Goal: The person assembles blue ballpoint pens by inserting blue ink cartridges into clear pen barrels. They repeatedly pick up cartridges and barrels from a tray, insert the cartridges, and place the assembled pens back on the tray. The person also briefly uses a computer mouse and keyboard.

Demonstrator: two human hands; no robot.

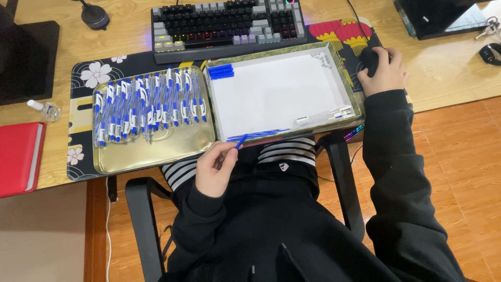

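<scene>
- A thin blue pen part (241, 141) is pinched between the fingers (225, 151) of the left hand (214, 169), which is held at the near edge of the desk (449, 68), just in front of the white tray's near rim.
- The blue part is tilted, its far tip pointing up and to the right toward the tray; whether it touches the rim cannot be told.
- The right hand (383, 70) is laid over a dark computer mouse (369, 60) at the right of the tray, its fingers curled down around it.
- A shallow white tray (276, 94) with a patterned green rim is set in the middle of the desk mat (83, 99).
- A small stack of blue pieces (221, 71) is seen in the far left corner of the white tray, a row of thin blue refills (263, 135) along its near wall, and a few clear and white pen parts (334, 114) in its near right corner.
- A gold-coloured metal tray (156, 151) is placed just left of the white tray, touching it or nearly so; a row of blue-and-white pens (148, 109) is laid across its far half.
- A keyboard (227, 26) with lit keys is found beyond both trays.
- A red notebook (18, 156) is seen at the left edge of the desk, with a small clear bottle (44, 109) just beyond it.
- Black sleeves and a black-and-white striped hem are worn by the seated person.
</scene>
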